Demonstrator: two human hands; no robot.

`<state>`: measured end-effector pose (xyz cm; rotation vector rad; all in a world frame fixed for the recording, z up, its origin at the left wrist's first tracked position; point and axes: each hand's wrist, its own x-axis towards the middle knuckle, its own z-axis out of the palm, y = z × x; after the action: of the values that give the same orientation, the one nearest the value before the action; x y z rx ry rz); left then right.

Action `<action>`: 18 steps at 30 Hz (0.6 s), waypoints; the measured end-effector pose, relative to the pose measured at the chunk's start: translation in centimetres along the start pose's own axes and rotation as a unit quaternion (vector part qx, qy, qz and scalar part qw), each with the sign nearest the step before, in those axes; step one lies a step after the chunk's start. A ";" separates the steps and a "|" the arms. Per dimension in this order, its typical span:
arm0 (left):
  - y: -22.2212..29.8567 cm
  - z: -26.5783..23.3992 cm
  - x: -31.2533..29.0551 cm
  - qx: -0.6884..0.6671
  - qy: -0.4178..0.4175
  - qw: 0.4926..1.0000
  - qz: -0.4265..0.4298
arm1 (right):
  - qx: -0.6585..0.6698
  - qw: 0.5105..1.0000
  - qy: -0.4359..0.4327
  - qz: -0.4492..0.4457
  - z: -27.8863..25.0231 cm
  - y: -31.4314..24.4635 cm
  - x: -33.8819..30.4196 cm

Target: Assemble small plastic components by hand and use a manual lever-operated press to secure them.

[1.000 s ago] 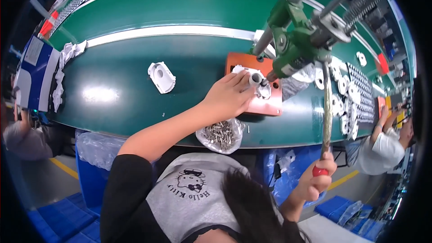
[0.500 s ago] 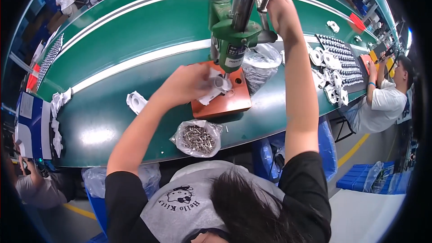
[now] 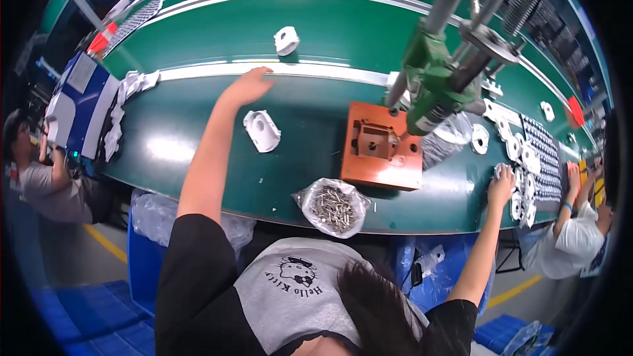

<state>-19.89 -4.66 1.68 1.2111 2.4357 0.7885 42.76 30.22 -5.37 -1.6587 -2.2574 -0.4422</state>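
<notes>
My left hand (image 3: 248, 87) reaches to the metal rail at the far side of the bench, fingers stretched and holding nothing. Just beyond its fingertips, a white plastic housing (image 3: 286, 41) lies on the green conveyor belt. Another white housing (image 3: 262, 131) rests on the bench beside my left forearm. Over at the right, my right hand (image 3: 501, 188) closes on a white plastic part (image 3: 499, 170) at the edge of a pile of similar parts (image 3: 528, 158). Between my hands stands an orange fixture block (image 3: 382, 173), its recess bare, beneath a green hand press (image 3: 432, 86).
A clear bag of small metal pins (image 3: 335, 209) sits at the bench's front edge. Behind the fixture is a bag of dark parts (image 3: 448, 137). A blue-and-white machine (image 3: 86, 102) stands at the left. Co-workers sit at both ends; blue bins (image 3: 148, 250) are below.
My left hand has gone from the fixture to the far left, and a housing now lies on the belt. My right hand has left the press and come down to the pile. The view has shifted.
</notes>
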 end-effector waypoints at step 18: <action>4.7 2.5 -14.5 -0.273 -0.124 0.951 0.071 | 0.796 0.493 -0.351 0.025 -20.1 -26.5 -13.7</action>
<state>-7.04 -13.16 2.87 1.1783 1.7735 1.1723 22.57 2.43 5.40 -0.6420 -1.4851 2.0472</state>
